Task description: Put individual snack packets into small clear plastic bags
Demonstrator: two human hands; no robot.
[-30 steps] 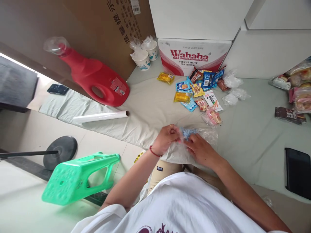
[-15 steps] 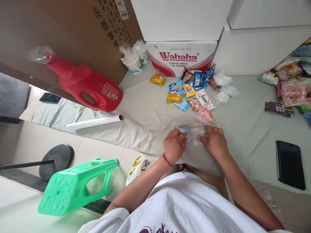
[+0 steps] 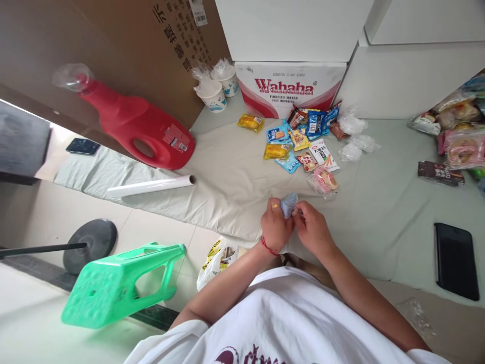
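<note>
A small light-blue packet in clear plastic (image 3: 289, 205) is held up between my two hands, near the front edge of the cloth. My left hand (image 3: 276, 225) has its fingers wrapped round the packet's left side. The fingers of my right hand (image 3: 311, 228) pinch the gathered clear plastic at its right end. Just beyond lies a pink wrapped snack (image 3: 324, 182). Behind that is a loose pile of snack packets, among them a yellow packet (image 3: 276, 151) and a white packet (image 3: 324, 153). Crumpled clear plastic bundles (image 3: 356, 141) lie right of the pile.
At the back stand a Wahaha box (image 3: 290, 91) and paper cups (image 3: 212, 96). A red jug (image 3: 147, 129) and a white roll (image 3: 151, 186) lie left. To the right are a phone (image 3: 456, 260) and more snacks (image 3: 464, 149). A green stool (image 3: 94, 293) is on the floor.
The packet, earlier flat on the cloth with its clear plastic spread out, is now lifted and bunched up. My right hand has moved left, close to my left hand. The view has shifted slightly.
</note>
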